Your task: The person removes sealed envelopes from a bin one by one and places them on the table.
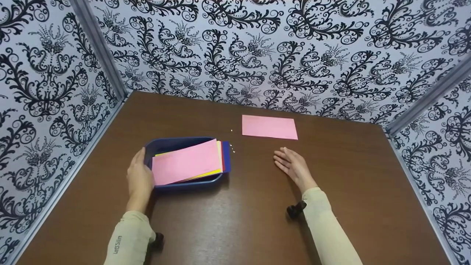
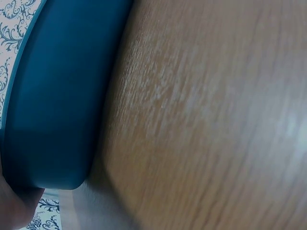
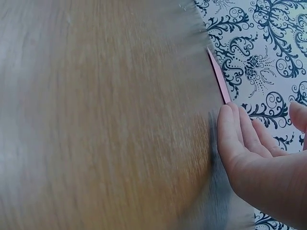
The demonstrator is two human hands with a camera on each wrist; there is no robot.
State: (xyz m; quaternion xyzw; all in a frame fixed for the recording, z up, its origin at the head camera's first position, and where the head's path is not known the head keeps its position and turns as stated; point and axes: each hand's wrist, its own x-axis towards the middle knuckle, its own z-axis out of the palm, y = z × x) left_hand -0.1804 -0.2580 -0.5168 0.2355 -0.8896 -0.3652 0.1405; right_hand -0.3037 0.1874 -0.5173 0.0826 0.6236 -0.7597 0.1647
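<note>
Blue tray [image 1: 186, 184]: stands on the brown table [image 1: 254, 221], left of its middle, with the long side running across in front of the person; the left wrist view shows its smooth outer wall close up.
Paper stack [image 1: 187, 162]: lies inside the blue tray, set askew, its right end reaching over the right rim.
Stack colours: pink on top, with yellow [image 1: 211, 173], red [image 1: 223, 162] and blue [image 1: 227, 158] showing at the edges beneath.
Left hand [image 1: 141, 176]: touches the left end of the blue tray from outside, the fingers lying along it toward the far corner; whether they curl round the rim I cannot tell, as the thumb is hidden in the head view.
Right hand [image 1: 294, 165]: well apart from the blue tray, on the right of the table, fingers loosely extended and close together, released, holding nothing.
Loose pink sheet [image 1: 269, 127]: flat on the table near the back wall, beyond the right hand's fingertips and apart from them in the head view.
White specks [image 1: 232, 148]: a few tiny ones on the table, just right of the paper stack; too small to identify.
Sleeves: pale, the left sleeve [image 1: 128, 239] bearing dark lettering, the right sleeve [image 1: 327, 224] plain.
Wrist devices: one small black piece at each cuff [image 1: 295, 210].
Walls [image 1: 250, 48]: white with black scrollwork, meeting at grey corner strips [image 1: 99, 48].
</note>
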